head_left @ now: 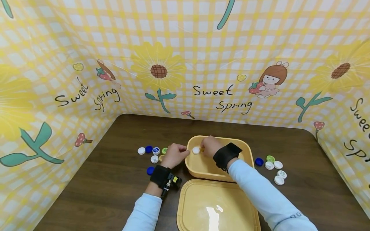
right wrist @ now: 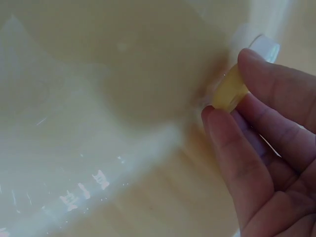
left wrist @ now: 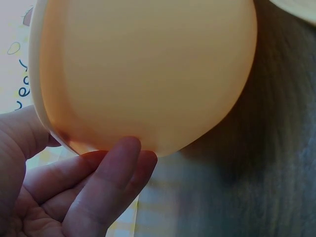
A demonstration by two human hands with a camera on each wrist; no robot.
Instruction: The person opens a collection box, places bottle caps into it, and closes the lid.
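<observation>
My right hand [head_left: 212,147] reaches into a yellow plastic box [head_left: 202,166] and pinches a yellow bottle cap [right wrist: 230,90] between thumb and fingers. Close beside it in the box is a white bottle cap [head_left: 196,150], partly hidden behind the thumb in the right wrist view. At the box's left end, my left hand [head_left: 174,155] grips the wall, as the left wrist view also shows, with fingertips [left wrist: 129,148] against its outside. A flat yellow lid [head_left: 202,202] lies on the table in front of the box.
On the dark wooden table [head_left: 95,192], several white, blue, green and yellow caps [head_left: 148,149] lie left of the box, some partly behind my left hand. More white, blue and green caps [head_left: 278,165] lie to its right. A checked yellow cloth [head_left: 185,70] hangs around the table's back and sides.
</observation>
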